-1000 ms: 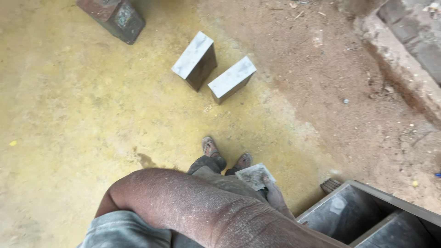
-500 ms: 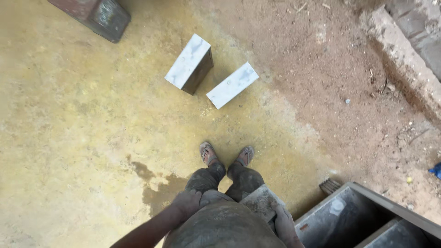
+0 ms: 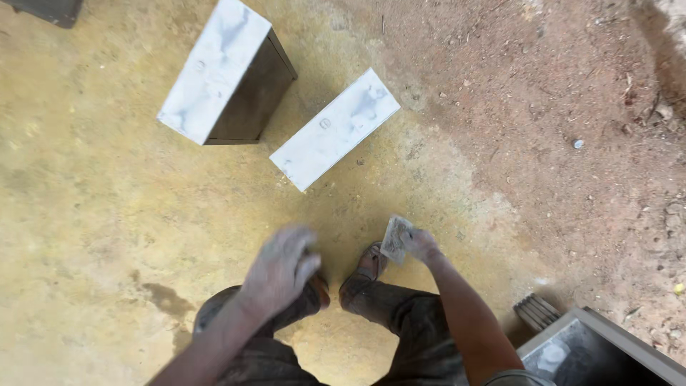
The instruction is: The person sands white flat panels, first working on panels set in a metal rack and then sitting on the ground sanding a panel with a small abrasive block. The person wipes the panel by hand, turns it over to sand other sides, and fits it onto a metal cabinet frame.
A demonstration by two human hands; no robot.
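I look straight down at my legs and shoes on a yellowish floor. My right hand (image 3: pixel 418 244) grips a small flat grey scraper-like piece (image 3: pixel 395 239) above my right shoe (image 3: pixel 364 266). My left hand (image 3: pixel 280 268) hangs blurred over my left shoe, fingers loosely apart and holding nothing. Ahead of my feet lie two rectangular blocks with white marbled tops: a thick one (image 3: pixel 218 70) at the upper left and a thinner one (image 3: pixel 336 129) beside it.
Reddish dirt (image 3: pixel 572 107) covers the ground to the right. A grey metal mould box (image 3: pixel 593 350) sits at the bottom right with a ridged tool (image 3: pixel 537 312) next to it. A dark block corner (image 3: pixel 46 11) shows at the top left.
The camera has dropped closer to the floor. Both my arms have come forward from my body, and my right hand has carried the grey piece out over my shoe.
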